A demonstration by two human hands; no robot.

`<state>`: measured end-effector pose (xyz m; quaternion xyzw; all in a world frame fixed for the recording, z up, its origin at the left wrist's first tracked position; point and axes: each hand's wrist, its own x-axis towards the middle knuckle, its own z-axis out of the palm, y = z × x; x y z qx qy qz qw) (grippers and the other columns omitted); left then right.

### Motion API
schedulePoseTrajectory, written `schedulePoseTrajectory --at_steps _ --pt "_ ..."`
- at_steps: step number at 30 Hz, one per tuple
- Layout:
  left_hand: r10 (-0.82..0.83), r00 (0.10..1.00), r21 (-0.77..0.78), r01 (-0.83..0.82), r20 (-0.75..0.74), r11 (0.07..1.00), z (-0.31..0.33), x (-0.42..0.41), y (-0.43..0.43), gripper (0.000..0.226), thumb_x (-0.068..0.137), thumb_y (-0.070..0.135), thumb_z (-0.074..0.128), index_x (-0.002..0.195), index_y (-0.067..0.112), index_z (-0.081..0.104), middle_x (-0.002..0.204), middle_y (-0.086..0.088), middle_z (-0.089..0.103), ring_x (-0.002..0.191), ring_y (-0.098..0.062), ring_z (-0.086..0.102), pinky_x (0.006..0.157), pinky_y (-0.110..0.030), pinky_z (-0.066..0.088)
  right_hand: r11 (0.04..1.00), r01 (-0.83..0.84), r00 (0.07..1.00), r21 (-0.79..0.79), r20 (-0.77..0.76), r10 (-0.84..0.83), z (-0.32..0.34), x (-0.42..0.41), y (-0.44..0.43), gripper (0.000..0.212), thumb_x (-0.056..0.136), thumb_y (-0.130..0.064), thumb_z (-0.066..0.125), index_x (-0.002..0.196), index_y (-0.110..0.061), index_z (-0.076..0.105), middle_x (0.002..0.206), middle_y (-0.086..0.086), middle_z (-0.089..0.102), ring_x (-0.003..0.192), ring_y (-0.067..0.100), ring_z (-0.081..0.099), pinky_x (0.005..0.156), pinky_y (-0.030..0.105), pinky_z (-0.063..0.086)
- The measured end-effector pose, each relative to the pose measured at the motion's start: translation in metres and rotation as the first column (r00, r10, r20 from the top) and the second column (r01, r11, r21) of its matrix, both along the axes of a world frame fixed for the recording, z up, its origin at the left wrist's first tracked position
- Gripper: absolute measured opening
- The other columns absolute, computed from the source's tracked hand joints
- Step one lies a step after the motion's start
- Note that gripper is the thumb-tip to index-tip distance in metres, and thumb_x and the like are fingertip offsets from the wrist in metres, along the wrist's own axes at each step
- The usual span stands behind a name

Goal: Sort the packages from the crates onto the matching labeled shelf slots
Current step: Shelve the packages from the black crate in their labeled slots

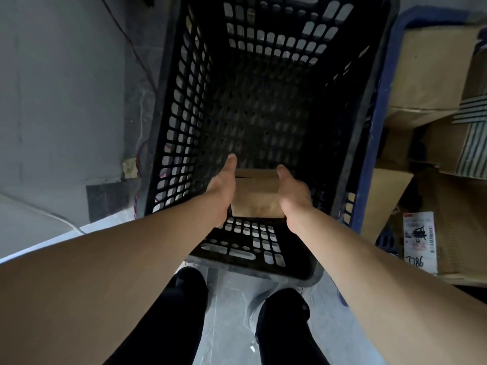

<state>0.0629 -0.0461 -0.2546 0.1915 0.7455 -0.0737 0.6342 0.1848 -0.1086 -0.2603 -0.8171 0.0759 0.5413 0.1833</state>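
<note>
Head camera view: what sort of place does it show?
Probably a parcel sorting or storage room: a black perforated plastic crate, a small brown cardboard box in it, and brown cardboard packages stacked alongside, one bearing a white barcode label.

a perforated crate (181, 106) stands just ahead of the person's feet (191, 288), with a wall (60, 88) to its left. inside it, at the near end, a small cardboard box (257, 196) is held between the hands, left hand (222, 185) against its left side, right hand (292, 193) against its right. a second crate (375, 138) lies just beside it on the right, holding cardboard packages (432, 69); a labelled package (420, 242) lies nearest the person.
</note>
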Motion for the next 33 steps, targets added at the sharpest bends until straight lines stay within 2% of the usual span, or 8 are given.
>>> schedulePoseTrajectory --at_steps 5,11,16,19,26,27,30,33 --pt "0.05 0.999 0.024 -0.05 0.016 0.998 0.044 -0.003 0.02 0.081 0.085 0.085 0.035 0.136 0.025 0.054 0.127 -0.007 0.062 0.111 -0.029 0.06 0.094 -0.05 0.038 0.997 0.02 0.998 0.068 0.05 -0.024 0.047 0.009 0.016 0.054 0.101 -0.065 0.042 0.101 -0.015 0.059 0.1 0.006 0.062 0.088 0.023 0.058 0.085 0.04 0.046" --pt "0.121 0.993 0.058 -0.12 -0.01 0.991 0.097 0.001 0.034 0.081 0.087 0.082 0.036 0.142 0.024 0.048 0.134 -0.008 0.058 0.116 -0.035 0.059 0.094 -0.053 0.043 0.986 0.086 0.993 0.144 0.071 -0.097 0.103 0.019 0.03 0.054 0.102 -0.063 0.04 0.121 -0.013 0.052 0.093 0.004 0.054 0.082 0.019 0.052 0.079 0.038 0.045" --pt "0.159 0.987 0.086 -0.158 0.003 0.984 0.132 0.007 0.035 0.051 0.097 0.063 0.048 0.123 0.019 0.057 0.115 -0.01 0.066 0.097 -0.032 0.069 0.081 -0.049 0.06 0.977 0.104 0.991 0.184 0.059 -0.117 0.139 0.022 0.028 0.046 0.097 -0.054 0.059 0.117 -0.012 0.055 0.104 0.009 0.06 0.101 0.029 0.061 0.096 0.049 0.056" --pt "0.132 0.991 0.116 -0.13 -0.013 0.985 0.145 0.01 0.033 0.033 0.1 0.042 0.055 0.12 0.016 0.062 0.112 -0.011 0.067 0.094 -0.031 0.069 0.074 -0.047 0.061 0.978 0.114 0.991 0.174 0.045 -0.123 0.155 0.025 0.026 0.036 0.097 -0.044 0.061 0.116 -0.014 0.054 0.098 0.004 0.056 0.097 0.024 0.057 0.094 0.044 0.055" --pt "0.137 0.991 0.114 -0.137 0.008 0.984 0.155 0.017 0.025 0.024 0.097 0.022 0.051 0.114 0.013 0.065 0.112 -0.006 0.068 0.089 -0.027 0.065 0.089 -0.048 0.054 0.976 0.096 0.994 0.197 0.04 -0.105 0.172 0.029 0.017 0.013 0.097 -0.034 0.055 0.093 -0.022 0.058 0.095 0.002 0.061 0.093 0.021 0.058 0.085 0.041 0.051" --pt "0.152 0.988 0.11 -0.152 0.008 0.982 0.156 0.017 0.025 0.025 0.096 0.023 0.052 0.114 0.013 0.065 0.111 -0.004 0.066 0.088 -0.025 0.062 0.091 -0.049 0.049 0.974 0.085 0.995 0.208 0.031 -0.094 0.173 0.028 0.015 0.014 0.092 -0.033 0.057 0.1 -0.021 0.061 0.101 0.004 0.065 0.098 0.025 0.061 0.088 0.043 0.053" --pt "0.222 0.975 0.077 -0.223 0.015 0.972 0.161 0.016 0.026 0.03 0.089 0.03 0.054 0.113 0.017 0.066 0.117 -0.005 0.066 0.109 -0.033 0.059 0.101 -0.07 0.034 0.96 0.074 0.997 0.269 -0.015 -0.073 0.17 0.024 0.007 0.082 0.07 -0.03 0.06 0.15 -0.032 0.042 0.126 -0.001 0.066 0.118 0.028 0.061 0.103 0.052 0.052" --pt "0.229 0.972 0.116 -0.233 0.047 0.966 0.16 0.015 0.028 0.03 0.09 0.027 0.051 0.114 0.017 0.067 0.115 -0.008 0.071 0.106 -0.035 0.064 0.09 -0.064 0.047 0.941 0.067 0.997 0.332 -0.065 -0.048 0.167 0.019 0.002 0.098 0.063 -0.026 0.064 0.152 -0.048 0.032 0.134 -0.004 0.061 0.12 0.026 0.06 0.098 0.056 0.055"
